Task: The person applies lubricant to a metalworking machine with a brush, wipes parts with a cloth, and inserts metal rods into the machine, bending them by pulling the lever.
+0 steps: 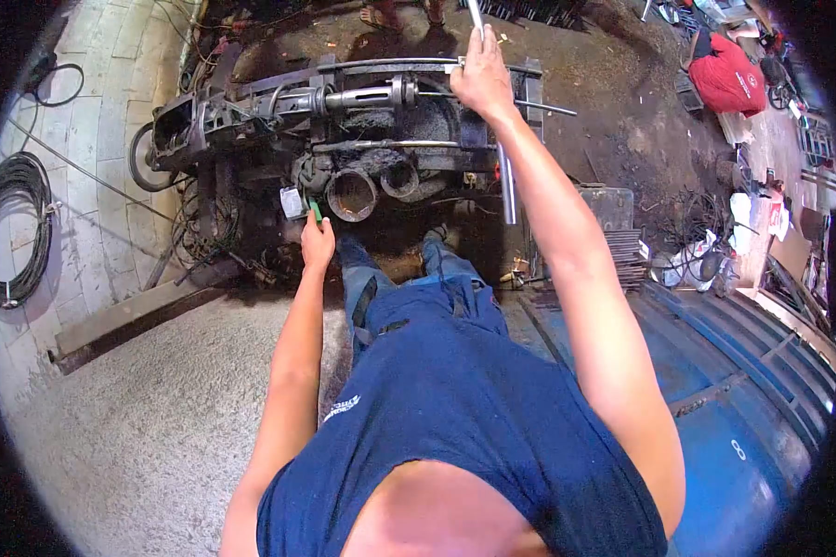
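Observation:
My right hand (483, 76) is closed round a long metal rod (476, 13) above the right end of a black machine (239, 130). A lower length of metal rod (507, 190) shows beyond my forearm, in line with the upper part. My left hand (318, 245) is at the near side of the machine, its fingers closed on a small green handle (315, 211). Left of that handle is a white box-like piece (292, 202). Just to its right are two open pipe ends, a larger pipe (353, 197) and a smaller pipe (400, 179). A steel shaft (362, 97) lies along the machine.
A person in a red shirt (729, 79) crouches at the upper right; another person's feet (373, 17) show at the top. A coiled black cable (14, 232) lies left. A steel beam (130, 325) crosses the floor. Blue metal panels (715, 446) lie right, near stacked rods (613, 251).

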{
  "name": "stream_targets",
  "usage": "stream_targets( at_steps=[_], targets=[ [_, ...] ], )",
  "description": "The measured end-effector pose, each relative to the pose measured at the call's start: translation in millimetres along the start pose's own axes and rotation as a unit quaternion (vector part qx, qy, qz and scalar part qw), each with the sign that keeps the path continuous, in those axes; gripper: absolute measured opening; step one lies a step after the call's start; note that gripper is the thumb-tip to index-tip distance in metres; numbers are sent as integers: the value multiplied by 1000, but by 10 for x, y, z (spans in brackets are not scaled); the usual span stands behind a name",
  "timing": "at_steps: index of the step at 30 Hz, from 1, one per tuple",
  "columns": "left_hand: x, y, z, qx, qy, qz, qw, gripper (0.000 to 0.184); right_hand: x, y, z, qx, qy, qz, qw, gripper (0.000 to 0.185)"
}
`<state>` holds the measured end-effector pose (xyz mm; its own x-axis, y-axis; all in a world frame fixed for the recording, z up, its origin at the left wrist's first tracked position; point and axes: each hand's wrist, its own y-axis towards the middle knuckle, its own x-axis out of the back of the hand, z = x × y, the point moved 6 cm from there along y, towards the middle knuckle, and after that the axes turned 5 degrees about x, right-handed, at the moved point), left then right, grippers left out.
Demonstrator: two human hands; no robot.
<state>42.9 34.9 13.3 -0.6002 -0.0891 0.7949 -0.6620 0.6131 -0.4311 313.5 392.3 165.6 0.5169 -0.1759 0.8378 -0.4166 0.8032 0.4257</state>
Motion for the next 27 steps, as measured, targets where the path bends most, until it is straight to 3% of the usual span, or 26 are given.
stream_targets(
  at_steps=[3,6,8,15,27],
  targets=[
    [32,-29,-41,-25,27,-55,998,49,-49,11,-72,-1,-3,35,999,74],
    [49,-21,-46,-1,30,-35,999,49,-33,-21,-125,34,-21,57,998,73],
    [33,19,-4,-10,22,-36,999,48,-39,-42,-172,6,48,55,997,72],
    [19,56,-10,-6,27,-27,999,51,-76,-48,-191,29,-3,35,999,67],
    [66,121,-67,-5,45,-38,998,51,-88,-43,-170,-9,31,48,998,71]
  ],
)
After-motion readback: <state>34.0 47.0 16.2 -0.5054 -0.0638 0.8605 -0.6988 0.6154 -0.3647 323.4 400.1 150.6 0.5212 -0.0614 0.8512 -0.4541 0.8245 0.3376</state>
